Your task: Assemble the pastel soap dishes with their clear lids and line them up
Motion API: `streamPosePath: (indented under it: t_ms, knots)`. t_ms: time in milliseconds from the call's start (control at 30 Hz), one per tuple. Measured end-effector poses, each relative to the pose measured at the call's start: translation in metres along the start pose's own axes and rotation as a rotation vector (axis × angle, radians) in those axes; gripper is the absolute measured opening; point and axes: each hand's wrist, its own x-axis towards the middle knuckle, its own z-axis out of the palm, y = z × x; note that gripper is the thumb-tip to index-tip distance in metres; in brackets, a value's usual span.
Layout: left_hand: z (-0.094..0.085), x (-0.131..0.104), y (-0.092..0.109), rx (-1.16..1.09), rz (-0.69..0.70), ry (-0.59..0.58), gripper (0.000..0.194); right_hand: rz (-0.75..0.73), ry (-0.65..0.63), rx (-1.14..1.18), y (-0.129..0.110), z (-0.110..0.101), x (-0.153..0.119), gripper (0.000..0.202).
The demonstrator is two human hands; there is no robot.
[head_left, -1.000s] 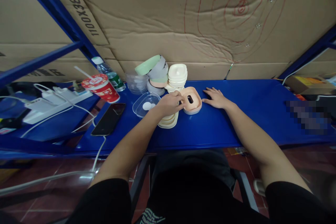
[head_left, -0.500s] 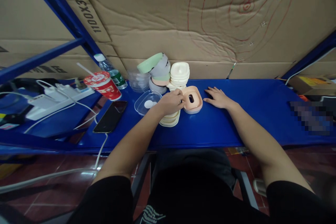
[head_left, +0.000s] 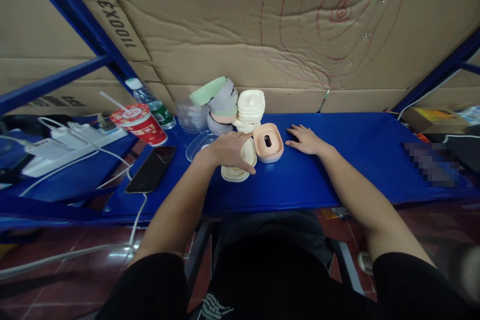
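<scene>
Left hand: open and lowered over the near cream pieces, fingers spread and thumb standing apart; the left hand (head_left: 229, 151) grips nothing visible, and whether it touches them cannot be told.
Right hand: open, palm down on the worktop, fingers spread; the right hand (head_left: 305, 140) lies just right of the peach container, apart from it.
Peach container: between the two hands, the peach container (head_left: 268, 151) has rounded corners, a dark oblong slot in its inner face and a paler lower part.
Near cream pieces: left of and near the peach container, the near cream pieces (head_left: 249, 152) are partly covered by the left hand.
Far cream stack: beyond the peach container, slightly left, the far cream stack (head_left: 251, 102) rises in several layers.
Bowls: left of that stack, the green, grey and peach bowls (head_left: 222, 102) are piled up, the top ones tilted.
Clear plastic: the clear tubs (head_left: 191, 116) sit left of the bowls; a clear tray (head_left: 194, 147) lies nearer, partly behind the left hand.
Left end: a red cup (head_left: 140, 125) with a straw, a bottle (head_left: 153, 102) beyond it, a phone (head_left: 150, 170) nearer.
Surface: blue worktop (head_left: 300, 180).
</scene>
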Motion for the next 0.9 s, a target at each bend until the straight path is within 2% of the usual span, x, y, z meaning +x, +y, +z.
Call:
streamPosePath:
  t_ms: [100, 200, 267, 400, 500, 633, 733, 833, 900]
  knots:
    - [0.001, -0.001, 0.007, 0.052, -0.077, -0.183, 0.143, -0.001, -0.012, -0.008, -0.001, -0.002, -0.001, 0.082]
    - [-0.001, 0.000, 0.012, 0.054, -0.103, -0.203, 0.140, 0.004, -0.017, -0.015, -0.001, -0.002, 0.000, 0.082]
    - [-0.004, 0.000, 0.013, 0.027, -0.091, -0.182, 0.117, 0.003, -0.021, -0.016, 0.000, -0.002, 0.000, 0.081]
    - [-0.013, -0.004, 0.013, -0.020, -0.053, -0.143, 0.049, -0.001, -0.016, -0.011, 0.000, -0.001, 0.000, 0.081]
    - [-0.018, -0.006, 0.018, -0.010, -0.013, -0.077, 0.031, 0.002, -0.007, 0.002, 0.000, 0.000, -0.001, 0.079]
    - [-0.023, -0.010, 0.023, -0.003, -0.065, 0.143, 0.025, -0.017, 0.037, 0.013, 0.001, 0.000, 0.000, 0.077]
    - [-0.023, -0.013, 0.019, -0.050, -0.096, 0.395, 0.017, -0.081, 0.157, 0.047, 0.002, -0.003, 0.000, 0.064]
    - [-0.020, -0.014, 0.015, -0.170, -0.043, 0.717, 0.015, -0.069, 0.432, 0.164, -0.004, -0.011, -0.005, 0.047]
    - [-0.016, -0.011, 0.016, -0.298, 0.049, 0.900, 0.018, -0.062, 0.667, 0.297, -0.013, -0.018, -0.012, 0.047]
